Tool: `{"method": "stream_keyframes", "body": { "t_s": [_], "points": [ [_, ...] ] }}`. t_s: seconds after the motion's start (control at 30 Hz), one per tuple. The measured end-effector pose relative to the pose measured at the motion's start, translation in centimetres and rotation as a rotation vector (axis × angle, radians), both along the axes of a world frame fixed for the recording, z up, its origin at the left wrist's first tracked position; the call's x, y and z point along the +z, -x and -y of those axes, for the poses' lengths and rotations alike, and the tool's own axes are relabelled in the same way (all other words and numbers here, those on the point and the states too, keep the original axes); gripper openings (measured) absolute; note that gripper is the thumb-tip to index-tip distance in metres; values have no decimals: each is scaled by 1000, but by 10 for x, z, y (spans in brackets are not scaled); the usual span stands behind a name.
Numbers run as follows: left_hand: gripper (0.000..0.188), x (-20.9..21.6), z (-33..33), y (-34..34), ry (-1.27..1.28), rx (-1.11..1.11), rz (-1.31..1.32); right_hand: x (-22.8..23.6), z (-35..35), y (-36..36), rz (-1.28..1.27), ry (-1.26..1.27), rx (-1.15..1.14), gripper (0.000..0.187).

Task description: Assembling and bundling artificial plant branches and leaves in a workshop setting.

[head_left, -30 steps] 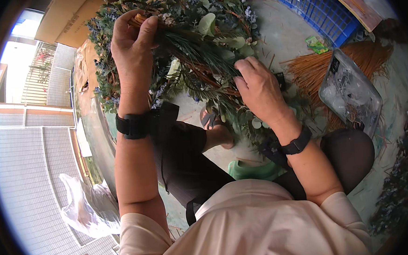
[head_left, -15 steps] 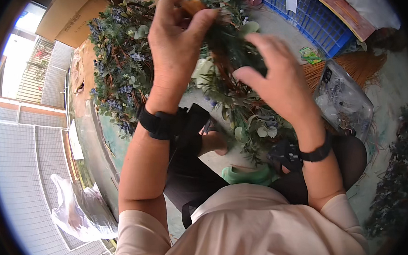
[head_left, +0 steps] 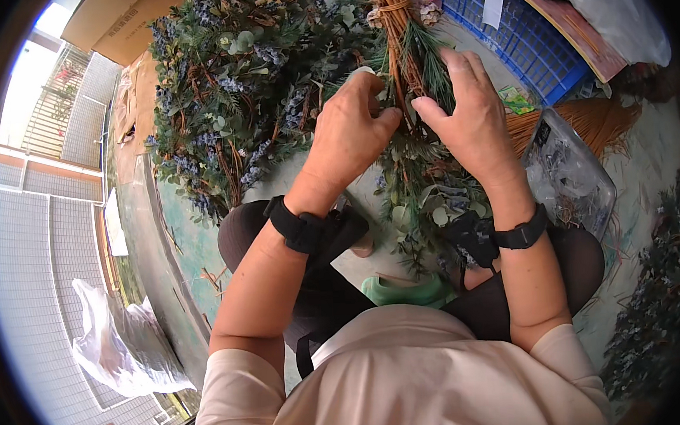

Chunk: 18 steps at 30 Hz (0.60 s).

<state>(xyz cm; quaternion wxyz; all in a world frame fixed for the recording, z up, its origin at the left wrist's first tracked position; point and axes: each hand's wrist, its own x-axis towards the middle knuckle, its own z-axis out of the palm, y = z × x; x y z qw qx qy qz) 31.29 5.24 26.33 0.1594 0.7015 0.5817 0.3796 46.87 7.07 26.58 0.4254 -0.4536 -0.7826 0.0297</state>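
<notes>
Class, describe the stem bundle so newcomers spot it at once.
Find the blue plastic crate at upper right. Just left of it, a brown stem bundle runs down between left hand and right hand. Its bare upper stems, crossed by a band, set it apart from the blue-flecked greenery further left.

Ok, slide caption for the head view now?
Left hand and right hand flank a tied twig bundle with green sprigs, near a leafy pile and a blue crate.
</notes>
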Motion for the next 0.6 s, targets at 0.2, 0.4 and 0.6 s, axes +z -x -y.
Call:
{"method": "stream_keyframes", "body": {
  "t_s": [0.2,0.4,0.6],
  "points": [
    [20,1,-13,15,9,-60,-69,-2,-7,1,9,19,43,49],
    [15,17,-5,17,-328,-47,-602,-3,-6,1,2,27,68,49],
    [21,8,-5,11,110,-38,-77,-6,-9,1,-20,13,55,48]
  ]
}}
